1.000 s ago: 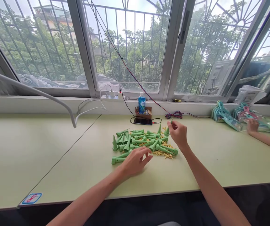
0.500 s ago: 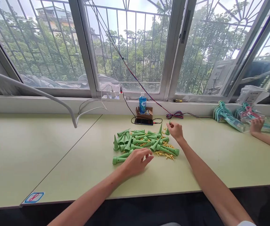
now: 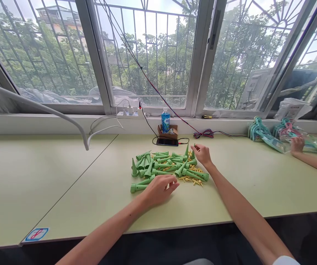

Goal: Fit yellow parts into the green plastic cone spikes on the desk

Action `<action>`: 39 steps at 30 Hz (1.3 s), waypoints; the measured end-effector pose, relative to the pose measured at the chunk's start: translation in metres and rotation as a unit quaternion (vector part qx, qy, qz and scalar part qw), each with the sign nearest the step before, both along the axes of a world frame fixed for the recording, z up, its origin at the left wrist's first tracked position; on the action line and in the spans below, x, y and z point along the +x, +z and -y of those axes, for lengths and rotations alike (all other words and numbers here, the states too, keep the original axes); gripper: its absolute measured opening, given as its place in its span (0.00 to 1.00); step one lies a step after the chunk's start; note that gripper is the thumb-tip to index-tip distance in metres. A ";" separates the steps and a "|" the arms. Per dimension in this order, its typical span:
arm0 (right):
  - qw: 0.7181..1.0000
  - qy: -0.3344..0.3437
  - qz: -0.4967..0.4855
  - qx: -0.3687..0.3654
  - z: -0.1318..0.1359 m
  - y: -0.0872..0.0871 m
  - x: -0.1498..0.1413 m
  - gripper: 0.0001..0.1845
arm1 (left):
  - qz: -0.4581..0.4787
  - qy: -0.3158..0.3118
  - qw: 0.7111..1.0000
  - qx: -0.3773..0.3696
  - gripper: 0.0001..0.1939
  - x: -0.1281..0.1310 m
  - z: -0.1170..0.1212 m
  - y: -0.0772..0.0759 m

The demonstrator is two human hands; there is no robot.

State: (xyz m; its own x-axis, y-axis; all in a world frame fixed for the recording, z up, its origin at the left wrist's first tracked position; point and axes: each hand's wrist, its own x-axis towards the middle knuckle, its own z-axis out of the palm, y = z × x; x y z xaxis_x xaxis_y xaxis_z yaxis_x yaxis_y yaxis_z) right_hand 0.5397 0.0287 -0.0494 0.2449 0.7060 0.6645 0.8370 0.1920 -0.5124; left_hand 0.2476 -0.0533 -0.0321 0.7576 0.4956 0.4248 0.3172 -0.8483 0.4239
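Tip of the green cone (image 3: 193, 155) is partly hidden by your right hand (image 3: 202, 154), which pinches it at the pile's far right side. You have moved it left since a second ago, near another upright cone (image 3: 186, 151). Your left hand (image 3: 161, 187) curls half-open over the green pile's (image 3: 162, 165) near side; you cannot tell its hold. Bare surface (image 3: 260, 176) lies rightward.

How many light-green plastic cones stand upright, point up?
3: one cone at the left edge of the pile, a second cone at its far side, a third cone at the right hand's fingertips. Others may be hidden.
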 end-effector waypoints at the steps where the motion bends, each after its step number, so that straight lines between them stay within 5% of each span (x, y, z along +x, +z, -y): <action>1: 1.000 0.003 -0.002 -0.003 0.000 0.000 0.000 0.25 | -0.001 -0.001 1.000 0.001 0.11 0.000 0.000 0.000; 29: 0.999 0.009 -0.025 -0.044 0.005 0.002 0.000 0.28 | -0.001 -0.010 1.000 0.010 0.13 0.001 0.000 0.001; 36: 0.988 -0.081 -0.094 0.096 0.025 0.024 -0.008 0.28 | -0.012 -0.019 1.000 -0.003 0.11 0.001 0.004 0.002; 39: 0.988 -0.048 -0.083 0.119 0.035 0.031 -0.026 0.24 | -0.021 -0.022 1.000 -0.005 0.10 0.002 0.006 0.001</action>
